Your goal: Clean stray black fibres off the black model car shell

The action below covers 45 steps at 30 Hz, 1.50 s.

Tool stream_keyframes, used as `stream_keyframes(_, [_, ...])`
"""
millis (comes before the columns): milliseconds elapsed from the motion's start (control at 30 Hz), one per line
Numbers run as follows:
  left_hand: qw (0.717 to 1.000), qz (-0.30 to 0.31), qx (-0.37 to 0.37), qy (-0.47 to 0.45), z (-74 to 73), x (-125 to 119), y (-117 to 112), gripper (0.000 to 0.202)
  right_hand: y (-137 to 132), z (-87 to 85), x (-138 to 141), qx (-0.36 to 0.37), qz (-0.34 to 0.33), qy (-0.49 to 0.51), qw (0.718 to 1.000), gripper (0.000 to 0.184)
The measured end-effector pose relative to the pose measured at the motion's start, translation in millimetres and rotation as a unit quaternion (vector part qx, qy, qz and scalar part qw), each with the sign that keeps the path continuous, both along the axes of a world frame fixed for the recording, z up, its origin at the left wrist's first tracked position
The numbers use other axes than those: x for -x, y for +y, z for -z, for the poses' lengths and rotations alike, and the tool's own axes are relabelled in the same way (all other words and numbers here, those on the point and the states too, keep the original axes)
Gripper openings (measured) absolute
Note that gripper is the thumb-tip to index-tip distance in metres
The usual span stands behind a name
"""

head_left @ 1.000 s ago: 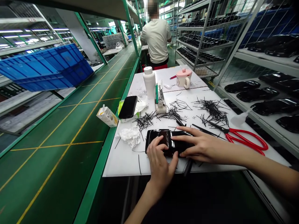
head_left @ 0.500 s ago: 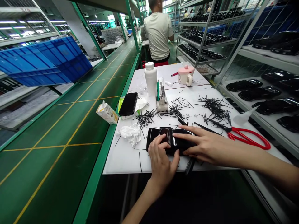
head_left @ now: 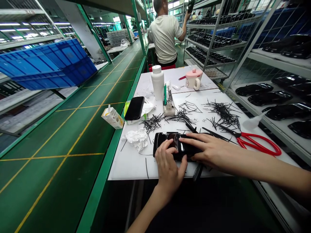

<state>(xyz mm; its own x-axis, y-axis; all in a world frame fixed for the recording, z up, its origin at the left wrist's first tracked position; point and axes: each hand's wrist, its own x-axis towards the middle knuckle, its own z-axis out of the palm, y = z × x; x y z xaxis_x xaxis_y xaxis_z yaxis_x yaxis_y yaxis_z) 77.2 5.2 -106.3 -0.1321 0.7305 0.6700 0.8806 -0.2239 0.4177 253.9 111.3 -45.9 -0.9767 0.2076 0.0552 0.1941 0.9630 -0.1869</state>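
Note:
A glossy black model car body (head_left: 161, 138) lies on the white tabletop in front of me. My left hand (head_left: 167, 158) grips its left part, fingers curled over the roof and thumb against the near side. Across its right part lies my right hand (head_left: 206, 149), holding it with long fingers over the top and one digit low on the near side. Fingers from both hands press close to the window area. The right end of the body is hidden under my right hand. A dark tool-like piece (head_left: 198, 172) sticks out toward the table's near edge, partly covered.
Heaps of thin black strips (head_left: 222, 111), red-handled scissors (head_left: 257, 142), crumpled tissue (head_left: 138, 138), a phone (head_left: 134, 108), a white bottle (head_left: 157, 84) and a lidded mug (head_left: 191, 81) share the table. A green conveyor (head_left: 60, 181) runs along the left; racks of black car bodies (head_left: 257, 89) stand right.
My hands and the car body stay nearly in place. Ahead, the co-worker has raised a right arm, holding up a dark object. The view has shifted slightly.

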Motion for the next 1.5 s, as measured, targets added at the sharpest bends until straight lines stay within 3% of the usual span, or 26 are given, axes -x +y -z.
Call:
stream_keyframes(433, [1.0, 0.001, 0.002, 0.002, 0.7, -0.3, -0.4, 0.023, -2.2, -1.8, -0.2, 0.016, 0.011, 0.012, 1.0, 0.023])
stream_keyframes(633, [0.998, 0.039, -0.016, -0.035, -4.9, 3.7, -5.1, 0.019, -5.4, -4.0, -3.0, 0.022, 0.01, 0.018, 1.0, 0.03])
stream_keyframes(767, [0.993, 0.11, -0.016, -0.033, -18.6, 10.0, -5.4, 0.021, 0.2, -15.8, -9.4, 0.1, 0.005, 0.022, 0.995, 0.021])
stream_keyframes(967, [0.974, 0.213, 0.059, -0.045, -35.0, 11.4, 4.0, 0.023, 14.5, -29.8, -11.7, 0.245, 0.024, -0.006, 0.969, 0.029])
stream_keyframes(1233, [0.957, 0.247, 0.102, -0.117, -37.2, 7.0, 8.0, 0.022, 11.9, -12.9, -15.2, 0.313, 0.084, 0.072, 0.943, 0.033])
stream_keyframes(1500, [0.947, 0.257, 0.106, -0.161, -34.4, 5.3, 9.4, 0.023, 12.6, 1.4, -17.9, 0.36, 0.103, 0.115, 0.92, 0.039])
